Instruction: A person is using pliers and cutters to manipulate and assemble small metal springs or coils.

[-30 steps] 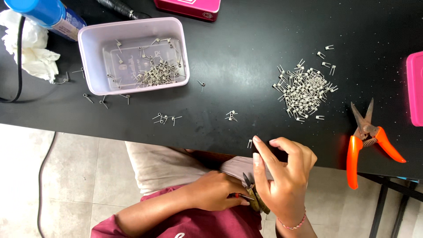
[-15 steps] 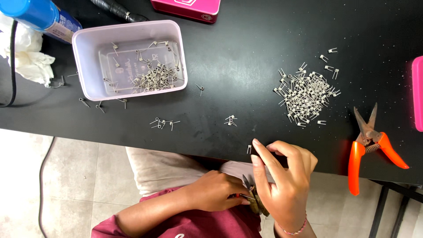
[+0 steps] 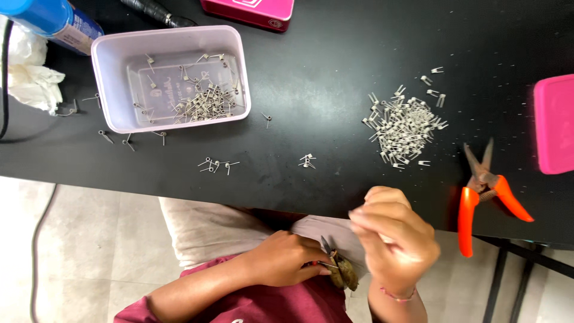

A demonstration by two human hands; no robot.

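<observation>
My left hand point(image 3: 281, 263) is below the table edge, over my lap, closed around a small cutter point(image 3: 338, 270) with dark handles and its tip pointing up. My right hand point(image 3: 394, 239) is just to the right of it, at the edge of the black table point(image 3: 311, 72), blurred. Its fingers are pinched together, apparently on a tiny metal spring that barely shows. A heap of small metal springs point(image 3: 403, 125) lies on the table above my right hand. More springs lie in a pale lilac plastic tub point(image 3: 173, 78) at the upper left.
Orange-handled snips point(image 3: 484, 188) lie to the right of the heap. A pink box point(image 3: 553, 122) is at the right edge and another pink case point(image 3: 251, 12) at the top. A blue bottle point(image 3: 51, 21) and white tissue point(image 3: 27, 78) are at the far left. Loose springs point(image 3: 218, 164) are scattered along the front.
My right hand's fingers have curled down and closed toward the cutter, and it is now blurred with motion. My left hand has stayed in place with the tool.
</observation>
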